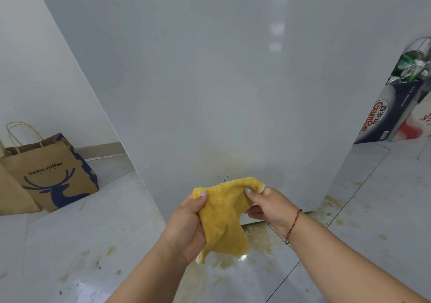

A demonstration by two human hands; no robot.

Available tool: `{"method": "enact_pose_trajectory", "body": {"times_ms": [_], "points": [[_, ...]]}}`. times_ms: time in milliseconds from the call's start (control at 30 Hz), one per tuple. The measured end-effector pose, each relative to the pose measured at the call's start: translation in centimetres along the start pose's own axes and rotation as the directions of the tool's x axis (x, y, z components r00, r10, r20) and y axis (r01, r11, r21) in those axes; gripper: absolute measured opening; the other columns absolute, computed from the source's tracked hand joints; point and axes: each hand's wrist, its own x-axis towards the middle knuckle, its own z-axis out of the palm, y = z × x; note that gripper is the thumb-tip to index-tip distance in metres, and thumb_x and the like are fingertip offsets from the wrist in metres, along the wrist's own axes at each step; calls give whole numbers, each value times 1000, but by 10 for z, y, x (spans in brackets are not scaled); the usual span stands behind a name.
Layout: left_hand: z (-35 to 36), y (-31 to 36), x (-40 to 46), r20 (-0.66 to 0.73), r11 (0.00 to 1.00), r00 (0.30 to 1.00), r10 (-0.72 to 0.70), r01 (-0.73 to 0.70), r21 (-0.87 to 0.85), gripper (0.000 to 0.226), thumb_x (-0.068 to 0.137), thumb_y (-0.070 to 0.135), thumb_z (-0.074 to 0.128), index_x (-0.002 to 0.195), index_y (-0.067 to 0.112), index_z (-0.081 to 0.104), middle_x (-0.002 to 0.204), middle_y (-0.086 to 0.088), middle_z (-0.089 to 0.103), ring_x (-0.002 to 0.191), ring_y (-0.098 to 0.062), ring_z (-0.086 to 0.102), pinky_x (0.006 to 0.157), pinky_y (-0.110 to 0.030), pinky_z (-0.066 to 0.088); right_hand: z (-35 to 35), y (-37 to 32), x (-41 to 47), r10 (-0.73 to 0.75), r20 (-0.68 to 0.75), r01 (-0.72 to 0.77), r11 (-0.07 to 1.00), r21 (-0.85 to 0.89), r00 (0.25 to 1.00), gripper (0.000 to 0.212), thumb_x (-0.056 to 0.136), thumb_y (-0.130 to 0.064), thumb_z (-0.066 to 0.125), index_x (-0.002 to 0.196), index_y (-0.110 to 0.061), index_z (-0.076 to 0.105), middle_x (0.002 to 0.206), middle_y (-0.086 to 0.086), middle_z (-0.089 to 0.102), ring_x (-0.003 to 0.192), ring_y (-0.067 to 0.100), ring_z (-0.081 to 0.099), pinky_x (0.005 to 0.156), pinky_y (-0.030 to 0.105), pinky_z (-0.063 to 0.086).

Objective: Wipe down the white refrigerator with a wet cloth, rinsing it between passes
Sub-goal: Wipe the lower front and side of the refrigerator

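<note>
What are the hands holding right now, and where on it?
Both hold the yellow cloth: the left hand pinches its upper left corner, the right hand its upper right edge.

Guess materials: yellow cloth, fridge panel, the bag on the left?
Yellow cloth: soft fuzzy pile, likely microfiber or terry; it drapes limply between the left hand and right hand.
Refrigerator: smooth glossy white panel with streaky light reflections; painted metal or glass, cannot tell which.
Bag: matte brown kraft paper, creased, with twisted paper handles and a blue print.
</note>
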Motion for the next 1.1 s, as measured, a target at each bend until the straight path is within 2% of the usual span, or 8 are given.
{"method": "enact_pose_trajectory", "body": {"times_ms": [267, 400, 567, 733, 833, 933, 1000, 1100], "points": [[-2, 2, 1, 85, 977, 985, -150, 160, -142, 53, 102, 35, 35, 130, -7, 52, 124, -31, 62, 109, -41, 65, 78, -49, 59, 11, 2, -9, 93, 286, -219, 866, 450, 954, 46, 91, -34, 56, 121, 1, 62, 110, 20, 67, 98, 31, 66, 93, 45, 50], [-6, 2, 7, -21, 992, 996, -89, 87, -93, 39, 102, 26, 41, 130, 1, 53, 121, -25, 66, 109, -40, 66, 85, -53, 56, 7, 1, -5, 92, 141, -147, 877, 457, 986, 51, 86, -19, 65, 130, 4, 52, 105, 17, 69, 91, 29, 69, 77, 42, 58], [-15, -10, 17, -410, 878, 891, 196, 27, 478, 34, 95, 15, 63, 126, 8, 50, 106, -18, 67, 94, -33, 68, 88, -51, 56, 4, 1, -1, -38, -62, 28, 989, -144, 997, 86, 69, -40, 82, 141, -34, 36, 136, 8, 50, 114, 15, 56, 85, 30, 51], [-24, 1, 13, -183, 723, 962, 202, -20, 690, 61, 64, 14, 87, 119, 21, 61, 100, -13, 67, 85, -21, 69, 68, -28, 59, 1, -14, -13, -130, 120, 166, 445, -880, 984, 43, 75, -32, 79, 115, -26, 62, 110, -3, 46, 102, 15, 49, 84, 25, 42], [-21, 4, 11, -18, 257, 944, 330, -72, 964, 18, 79, 14, 79, 90, 26, 71, 74, 8, 59, 64, -3, 57, 52, -21, 49, -5, -19, -16, -206, 160, 208, 240, -948, 966, 18, 80, -43, 73, 74, -27, 67, 115, -6, 41, 112, 14, 35, 91, 24, 36], [-17, 12, 14, 62, 59, 917, 395, -93, 994, 9, 89, 30, 69, 81, 32, 66, 86, 6, 51, 72, -8, 51, 56, -22, 39, -23, -23, -17, -128, 285, 297, 656, -693, 950, 29, 69, -46, 81, 62, -23, 64, 118, -7, 55, 105, 7, 51, 91, 24, 39], [-14, 19, 17, 55, 285, 937, 344, -161, 945, 10, 93, 26, 64, 83, 24, 64, 75, 2, 51, 59, -11, 48, 55, -23, 39, -29, -20, -21, -33, 366, 103, 979, -174, 930, 60, 59, -63, 80, 86, -10, 73, 107, 4, 68, 95, 14, 65, 86, 28, 49], [-1, 16, 15, 29, 566, 963, 266, -181, 805, 13, 96, 19, 60, 92, 7, 63, 65, -3, 56, 55, -14, 55, 59, -29, 54, -12, 0, -25, 4, 577, -195, 943, 269, 817, 82, 75, -70, 60, 129, -8, 60, 130, 15, 59, 121, 30, 56, 102, 42, 45]]}}
